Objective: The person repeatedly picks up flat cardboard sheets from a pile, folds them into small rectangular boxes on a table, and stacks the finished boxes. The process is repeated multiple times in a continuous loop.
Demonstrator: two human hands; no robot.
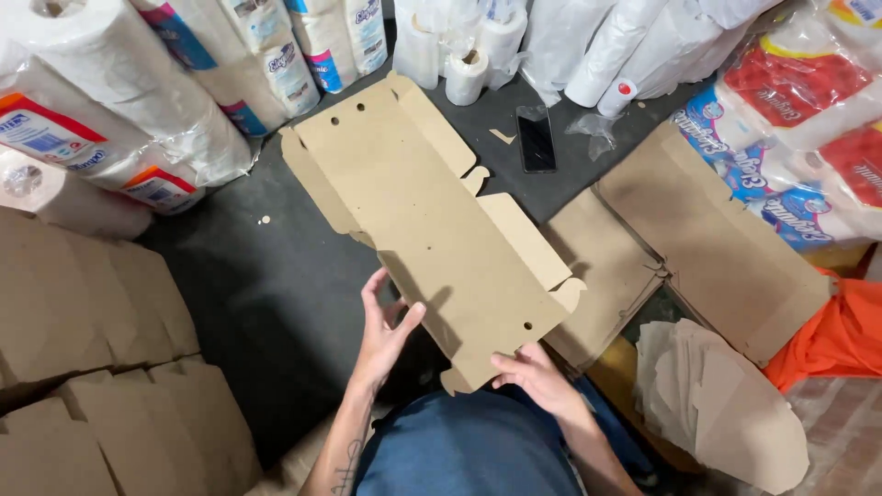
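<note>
1. Cardboard blank (432,225), flat die-cut sheet, brown, unfolded; near end raised off the dark floor (266,303) and held over the lap, far end reaching toward the paper-roll packs (110,119).
2. Left hand (386,326): fingers spread, resting open against the blank's near left edge, thumb side toward the sheet; not pinching as far as can be told.
3. Right hand (533,372): at the near corner by a small tab, fingers curled onto the edge; looks like a light grip on the cardboard blank, underside hidden.
4. Handling, judged: light, thin, stiff across the panels but ready to bend along scored lines; side flaps and tabs likely floppy and easy to crease or tear. Dry matte face, not slippery.
5. Best hold, judged: both long edges of the main panel, near a fold line, not the small tabs or punched holes.
6. Nearby: phone (537,140) lying on the floor beyond the blank; stack of flat blanks (698,230) to the right; folded boxes (101,367) piled at left; orange cloth (831,335) far right.
</note>
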